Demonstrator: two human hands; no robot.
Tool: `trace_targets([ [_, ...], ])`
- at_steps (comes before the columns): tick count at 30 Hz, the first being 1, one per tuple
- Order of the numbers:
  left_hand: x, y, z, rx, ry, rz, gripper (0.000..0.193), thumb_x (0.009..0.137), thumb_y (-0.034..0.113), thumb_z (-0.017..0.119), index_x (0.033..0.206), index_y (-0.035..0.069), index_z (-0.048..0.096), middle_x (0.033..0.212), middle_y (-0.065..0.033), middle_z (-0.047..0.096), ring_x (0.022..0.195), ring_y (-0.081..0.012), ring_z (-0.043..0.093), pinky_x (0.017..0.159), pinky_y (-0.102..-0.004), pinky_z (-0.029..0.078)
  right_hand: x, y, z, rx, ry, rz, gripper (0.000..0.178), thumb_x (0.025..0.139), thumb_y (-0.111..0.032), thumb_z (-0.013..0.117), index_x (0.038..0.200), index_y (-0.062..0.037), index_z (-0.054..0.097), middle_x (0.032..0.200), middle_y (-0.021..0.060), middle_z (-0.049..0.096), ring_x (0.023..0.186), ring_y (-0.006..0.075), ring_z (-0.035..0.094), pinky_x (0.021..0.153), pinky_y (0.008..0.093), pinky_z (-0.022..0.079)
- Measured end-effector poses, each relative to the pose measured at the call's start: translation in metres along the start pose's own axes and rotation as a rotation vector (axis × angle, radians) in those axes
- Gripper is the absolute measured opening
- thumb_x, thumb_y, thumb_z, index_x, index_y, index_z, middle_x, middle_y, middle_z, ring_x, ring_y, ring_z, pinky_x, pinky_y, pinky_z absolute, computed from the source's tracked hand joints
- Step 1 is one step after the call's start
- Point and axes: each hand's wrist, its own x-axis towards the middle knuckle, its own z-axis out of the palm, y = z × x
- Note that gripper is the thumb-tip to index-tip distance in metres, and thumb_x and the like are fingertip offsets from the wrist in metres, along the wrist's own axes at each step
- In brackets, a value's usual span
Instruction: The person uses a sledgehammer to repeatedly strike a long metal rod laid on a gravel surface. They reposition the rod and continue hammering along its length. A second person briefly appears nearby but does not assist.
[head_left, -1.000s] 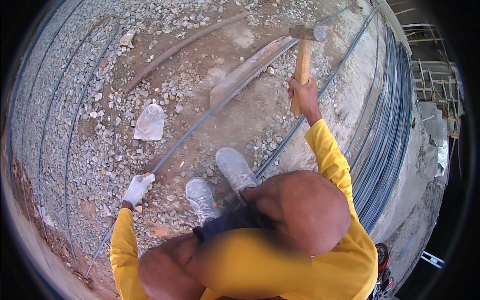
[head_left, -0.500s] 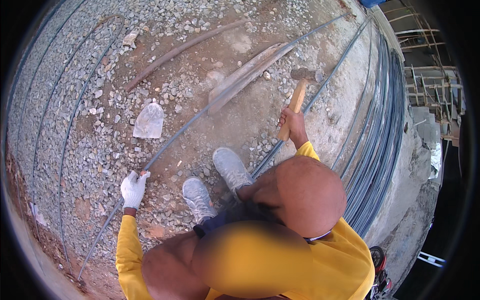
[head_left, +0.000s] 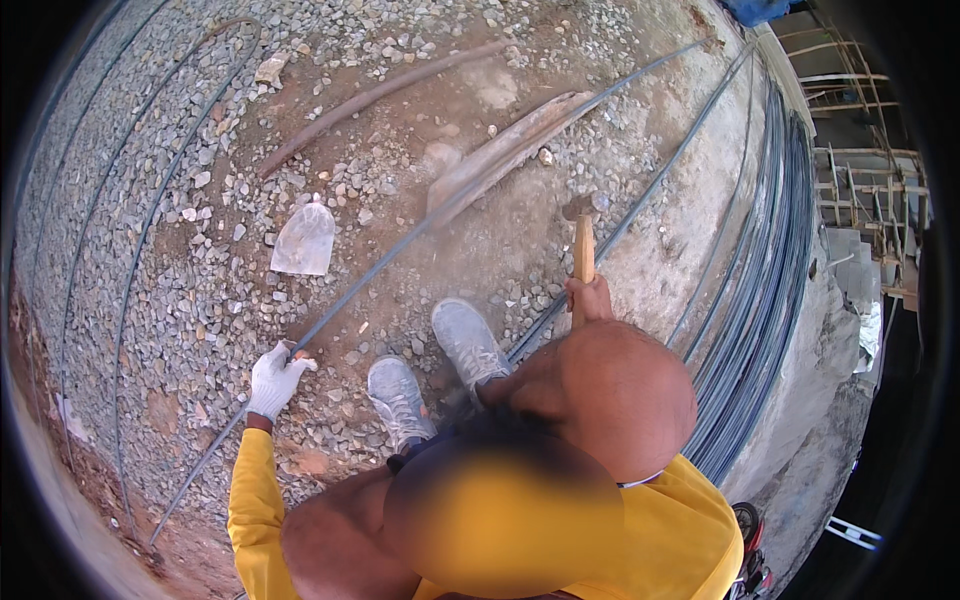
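My left hand [head_left: 274,382], in a white knitted glove, is closed around a long steel rod [head_left: 375,268] with its thumb held out to one side. The rod runs from the lower left over a worn wooden plank [head_left: 478,180] and on toward the top right. In my bare right hand [head_left: 592,300] is a hammer [head_left: 584,248], gripped by its wooden handle. Its metal head points away from me, to the right of the plank and apart from the rod. Part of the right hand and forearm is hidden.
Other rods [head_left: 680,150] lie right of the hammer, beside a large bundle of steel rods [head_left: 765,290]. A clear plastic bag [head_left: 304,240] and a wooden pole [head_left: 385,95] lie on gravel. My grey shoes [head_left: 397,400] stand between hands. Bent rods [head_left: 150,215] curve along the left.
The hammer has come down and nearer to me, its handle now straighter. My left hand stays on the rod, its thumb now farther out. The whole view has shifted slightly.
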Motion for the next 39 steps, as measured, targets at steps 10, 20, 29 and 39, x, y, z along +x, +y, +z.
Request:
trace_targets([
  [10,0.007,-0.001,0.008,-0.099,0.008,-0.164,0.037,0.093,0.034,0.085,0.086,0.000,0.071,0.063,-0.0101,0.059,0.059,-0.0121,0.045,0.058,-0.0339,0.042,0.104,-0.170,0.045,0.282,0.295,-0.578,0.016,0.094,-0.009,0.073,0.101,-0.0011,0.061,0.071,0.0041,0.062,0.055,0.0139,0.061,0.051,0.0315,0.050],
  [20,-0.017,-0.009,0.000,-0.076,0.200,-0.097,0.025,0.090,0.018,0.088,0.085,0.000,0.071,0.066,-0.0083,0.062,0.060,-0.0123,0.050,0.059,-0.0329,0.044,0.167,-0.108,0.039,0.117,0.003,-0.211,0.016,0.090,-0.009,0.071,0.100,-0.0014,0.061,0.071,0.0055,0.062,0.050,0.0183,0.060,0.048,0.0349,0.051],
  [29,-0.034,-0.027,0.007,0.030,0.241,0.001,0.025,0.091,0.024,0.084,0.094,0.003,0.073,0.079,-0.0171,0.067,0.072,-0.0345,0.067,0.068,-0.0406,0.052,0.206,-0.161,0.005,-0.091,-0.113,0.075,0.013,0.092,-0.011,0.069,0.092,-0.0003,0.063,0.066,0.0050,0.057,0.053,0.0191,0.058,0.049,0.0372,0.049],
  [39,-0.024,-0.015,0.000,0.033,0.224,-0.028,0.022,0.090,0.023,0.084,0.097,0.005,0.074,0.084,-0.0149,0.070,0.080,-0.0368,0.070,0.071,-0.0436,0.054,0.052,-0.045,0.046,0.355,-0.203,0.125,0.015,0.097,-0.012,0.068,0.108,-0.0033,0.061,0.079,0.0042,0.059,0.059,0.0164,0.058,0.054,0.0344,0.051],
])
